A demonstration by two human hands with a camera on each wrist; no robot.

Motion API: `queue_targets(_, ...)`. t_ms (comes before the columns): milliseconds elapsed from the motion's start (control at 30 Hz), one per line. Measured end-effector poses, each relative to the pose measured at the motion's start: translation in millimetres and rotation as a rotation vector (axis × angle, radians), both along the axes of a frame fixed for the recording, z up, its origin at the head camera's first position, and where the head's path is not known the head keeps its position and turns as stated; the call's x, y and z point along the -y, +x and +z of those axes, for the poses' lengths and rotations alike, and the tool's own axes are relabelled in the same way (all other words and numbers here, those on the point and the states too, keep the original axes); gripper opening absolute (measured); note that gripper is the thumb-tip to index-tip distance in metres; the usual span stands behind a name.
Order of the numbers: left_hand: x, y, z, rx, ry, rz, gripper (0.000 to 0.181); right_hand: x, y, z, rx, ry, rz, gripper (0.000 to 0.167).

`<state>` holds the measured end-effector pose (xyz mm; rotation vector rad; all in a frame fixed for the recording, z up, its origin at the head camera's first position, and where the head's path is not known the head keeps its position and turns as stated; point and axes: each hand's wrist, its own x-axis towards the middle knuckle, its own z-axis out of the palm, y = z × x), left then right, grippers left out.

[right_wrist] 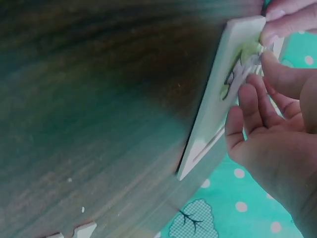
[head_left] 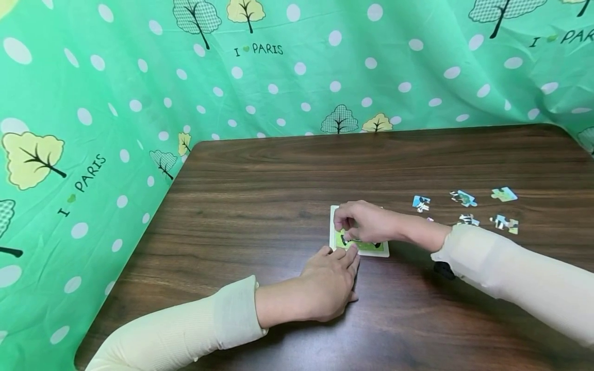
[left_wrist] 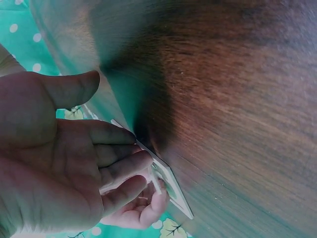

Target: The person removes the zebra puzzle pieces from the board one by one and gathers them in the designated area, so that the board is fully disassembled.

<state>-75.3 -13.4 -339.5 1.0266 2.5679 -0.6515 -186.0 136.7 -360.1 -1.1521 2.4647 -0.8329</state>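
A small jigsaw board [head_left: 381, 253] with a white border and a green picture lies on the brown table. My right hand [head_left: 371, 221] is over it, thumb and fingers pinching a small puzzle piece [left_wrist: 155, 179] at the picture; that piece is mostly hidden by the fingers. At the board's near edge rest the fingertips of my left hand [head_left: 330, 283], its fingers nearly straight and the thumb apart. In the right wrist view, part of the picture [right_wrist: 237, 72] shows a dark-outlined figure on green.
Several loose puzzle pieces [head_left: 463, 198] lie on the table [head_left: 241, 206] right of the board, some partly behind my right forearm. A green curtain [head_left: 297, 98] with white dots and trees hangs along the table's far and left edges.
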Motion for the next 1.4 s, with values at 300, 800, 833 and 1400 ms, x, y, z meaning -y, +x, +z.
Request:
queue_targets(300, -0.3, 1.2, -0.5, -0.002, 0.002, 0.005, 0.072, -4, -2.2, 2.6, 0.128, -0.05, 0.002, 0.019)
queue_targets(800, -1.9, 1.9, -1.6, -0.004, 0.003, 0.016, 0.073, -19, -3.8, 10.1, 0.109, -0.102, -0.129, 0.023)
queue_targets(833, -2.1, 1.7, -1.6, -0.002, 0.001, 0.02, 0.073, -23, -3.9, 11.2, 0.093, -0.101, -0.143, 0.023)
queue_targets(1400, -2.7, 4.3, -1.0, -0.005, -0.012, 0.019, 0.073, -122, 23.6, 20.4, 0.128, -0.062, -0.374, 0.019)
